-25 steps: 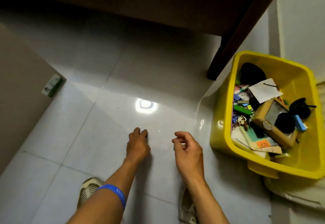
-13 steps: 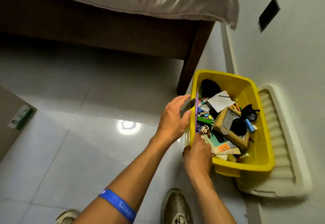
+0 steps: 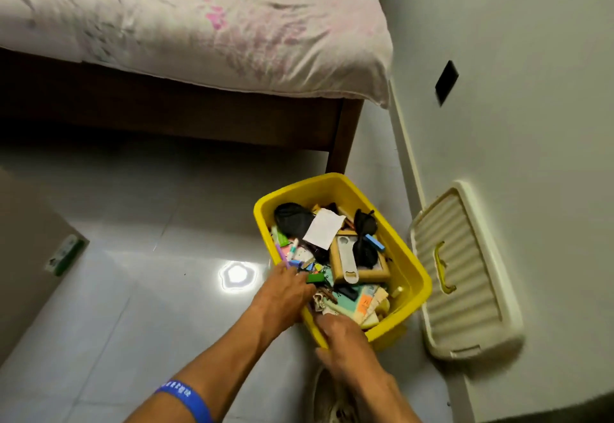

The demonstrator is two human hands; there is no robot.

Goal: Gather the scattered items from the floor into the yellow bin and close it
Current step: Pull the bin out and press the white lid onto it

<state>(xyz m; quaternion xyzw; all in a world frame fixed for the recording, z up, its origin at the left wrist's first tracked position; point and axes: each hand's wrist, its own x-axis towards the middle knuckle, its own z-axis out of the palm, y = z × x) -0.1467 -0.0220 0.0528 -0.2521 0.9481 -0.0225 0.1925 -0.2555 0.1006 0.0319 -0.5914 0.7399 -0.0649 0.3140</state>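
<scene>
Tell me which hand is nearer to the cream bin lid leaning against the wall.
Right. The right hand grips the yellow bin's near corner, on the side toward the lid; the left hand reaches over the bin's far-side rim.

1 head-worn view looks steeply down at floor [image 3: 133, 306] from above.

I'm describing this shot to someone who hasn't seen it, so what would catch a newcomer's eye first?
The bright yellow bin on the floor by the bed leg stands out first, heaped with small colourful clutter and not yet closed. Both hands are at its near end, the left hand over the contents and the right hand at the rim. Its cream ribbed lid leans against the wall to the right, and a bed with a floral sheet fills the top of the view.
</scene>
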